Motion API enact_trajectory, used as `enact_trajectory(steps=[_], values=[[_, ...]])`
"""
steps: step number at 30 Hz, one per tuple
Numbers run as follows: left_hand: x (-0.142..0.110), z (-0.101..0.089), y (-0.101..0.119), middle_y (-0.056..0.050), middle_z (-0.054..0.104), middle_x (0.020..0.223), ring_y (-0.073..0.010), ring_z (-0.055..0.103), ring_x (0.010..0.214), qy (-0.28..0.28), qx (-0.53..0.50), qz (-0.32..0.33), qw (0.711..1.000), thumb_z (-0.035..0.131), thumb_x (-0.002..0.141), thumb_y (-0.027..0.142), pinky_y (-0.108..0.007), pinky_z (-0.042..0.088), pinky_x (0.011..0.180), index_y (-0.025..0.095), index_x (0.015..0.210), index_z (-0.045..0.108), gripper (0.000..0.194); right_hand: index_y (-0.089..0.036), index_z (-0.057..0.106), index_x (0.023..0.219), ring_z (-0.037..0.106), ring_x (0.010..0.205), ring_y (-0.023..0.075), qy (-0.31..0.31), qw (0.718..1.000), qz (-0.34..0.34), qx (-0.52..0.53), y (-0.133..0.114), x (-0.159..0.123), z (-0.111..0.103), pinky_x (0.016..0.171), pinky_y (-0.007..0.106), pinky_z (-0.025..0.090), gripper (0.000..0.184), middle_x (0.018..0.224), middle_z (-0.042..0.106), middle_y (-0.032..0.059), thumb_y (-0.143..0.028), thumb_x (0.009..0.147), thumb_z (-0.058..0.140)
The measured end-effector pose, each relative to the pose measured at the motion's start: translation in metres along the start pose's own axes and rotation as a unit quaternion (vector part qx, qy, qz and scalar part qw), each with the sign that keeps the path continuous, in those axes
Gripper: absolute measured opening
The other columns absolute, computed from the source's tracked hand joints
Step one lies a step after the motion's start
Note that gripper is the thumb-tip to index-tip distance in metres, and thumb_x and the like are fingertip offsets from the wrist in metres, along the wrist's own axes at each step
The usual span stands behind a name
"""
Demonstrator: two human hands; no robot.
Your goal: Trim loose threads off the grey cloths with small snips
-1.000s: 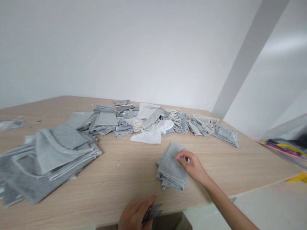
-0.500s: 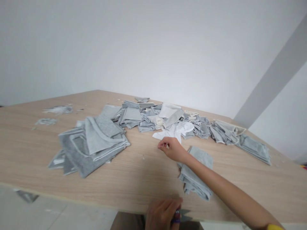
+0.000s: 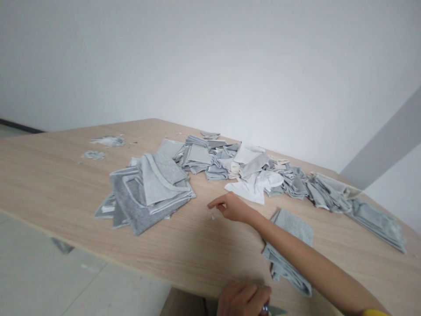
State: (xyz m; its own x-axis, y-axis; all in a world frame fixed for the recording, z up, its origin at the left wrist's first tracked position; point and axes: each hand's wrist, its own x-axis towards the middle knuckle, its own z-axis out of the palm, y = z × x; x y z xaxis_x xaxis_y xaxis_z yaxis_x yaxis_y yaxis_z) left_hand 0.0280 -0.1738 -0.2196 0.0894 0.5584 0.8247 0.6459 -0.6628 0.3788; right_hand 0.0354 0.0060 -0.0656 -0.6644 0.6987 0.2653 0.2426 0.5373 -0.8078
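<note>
My right hand reaches left across the wooden table, its index finger stretched toward the stack of large grey cloths; the other fingers are loosely curled and hold nothing. A small white scrap lies just below the fingertip. My forearm passes over a folded grey cloth. My left hand rests at the table's near edge, fingers closed on scissors that barely show.
A long heap of grey and white fabric pieces runs along the back of the table toward the right. Lint patches lie at the far left. The floor shows beyond the table's left edge.
My right hand left the folded grey cloth and moved left toward the large cloth stack, its pinch loosening to an extended finger. The view has swung left.
</note>
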Motion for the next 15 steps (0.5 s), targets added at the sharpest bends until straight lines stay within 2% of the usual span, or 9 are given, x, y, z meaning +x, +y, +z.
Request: enact_trajectory(steps=[2,5,8,10,11,13,15], values=[[0.005,-0.004,0.004,0.002,0.06,0.056,-0.0158,0.05,0.048,0.005,-0.008,-0.01,1.0,0.033,0.094,0.044,-0.032,0.03,0.047,0.028,0.077,0.062,0.038,-0.018,0.059,0.12,0.062,0.104,0.023,0.013,1.0,0.004,-0.001,-0.003,-0.006,-0.008,0.087,0.042,0.054,0.03,0.124,0.06,0.0081,-0.035,0.095,0.057],[0.015,-0.016,0.009,0.003,0.06,0.058,-0.0148,0.051,0.049,-0.035,-0.014,-0.014,0.999,0.047,0.086,0.032,-0.03,0.032,0.048,0.026,0.078,0.061,0.017,-0.019,0.06,0.12,0.061,0.107,0.0233,0.036,0.999,0.007,-0.002,-0.009,-0.023,-0.031,0.092,0.044,0.052,0.03,0.125,0.059,0.0087,-0.034,0.095,0.058],[0.022,-0.028,0.012,0.003,0.064,0.064,-0.0158,0.056,0.054,-0.063,-0.018,-0.015,0.998,0.05,0.081,0.028,-0.029,0.036,0.05,0.026,0.087,0.063,0.014,-0.025,0.066,0.116,0.056,0.118,0.0296,0.085,0.995,0.02,-0.05,-0.004,-0.056,-0.066,0.107,0.053,0.038,0.032,0.123,0.064,0.0085,-0.035,0.086,0.067],[0.024,-0.032,0.013,0.002,0.065,0.065,-0.0163,0.058,0.056,-0.078,-0.017,-0.017,0.997,0.05,0.079,0.026,-0.028,0.038,0.052,0.025,0.09,0.063,0.017,-0.025,0.068,0.117,0.054,0.121,0.0338,0.156,0.974,0.049,-0.158,0.009,-0.09,-0.093,0.113,0.055,0.029,0.042,0.123,0.066,0.0097,-0.038,0.078,0.074],[0.024,-0.033,0.013,0.002,0.065,0.066,-0.0162,0.059,0.056,-0.084,-0.018,-0.017,0.996,0.05,0.077,0.025,-0.027,0.039,0.052,0.025,0.09,0.063,0.018,-0.023,0.067,0.119,0.053,0.123,0.0353,0.183,0.959,0.069,-0.203,0.019,-0.11,-0.105,0.113,0.056,0.029,0.05,0.127,0.064,0.0115,-0.04,0.074,0.076],[0.025,-0.033,0.013,0.002,0.067,0.067,-0.0159,0.059,0.057,-0.09,-0.021,-0.014,0.996,0.051,0.073,0.021,-0.026,0.04,0.054,0.024,0.091,0.062,0.021,-0.018,0.061,0.127,0.05,0.127,0.0365,0.204,0.931,0.113,-0.281,0.045,-0.153,-0.124,0.113,0.053,0.031,0.068,0.135,0.057,0.0162,-0.045,0.068,0.078],[0.026,-0.033,0.012,0.003,0.068,0.068,-0.0158,0.06,0.057,-0.088,-0.024,-0.01,0.996,0.051,0.069,0.018,-0.026,0.041,0.054,0.024,0.091,0.062,0.026,-0.013,0.055,0.133,0.051,0.126,0.0383,0.229,0.896,0.187,-0.331,0.072,-0.193,-0.131,0.11,0.053,0.035,0.08,0.139,0.053,0.0215,-0.054,0.067,0.076]])
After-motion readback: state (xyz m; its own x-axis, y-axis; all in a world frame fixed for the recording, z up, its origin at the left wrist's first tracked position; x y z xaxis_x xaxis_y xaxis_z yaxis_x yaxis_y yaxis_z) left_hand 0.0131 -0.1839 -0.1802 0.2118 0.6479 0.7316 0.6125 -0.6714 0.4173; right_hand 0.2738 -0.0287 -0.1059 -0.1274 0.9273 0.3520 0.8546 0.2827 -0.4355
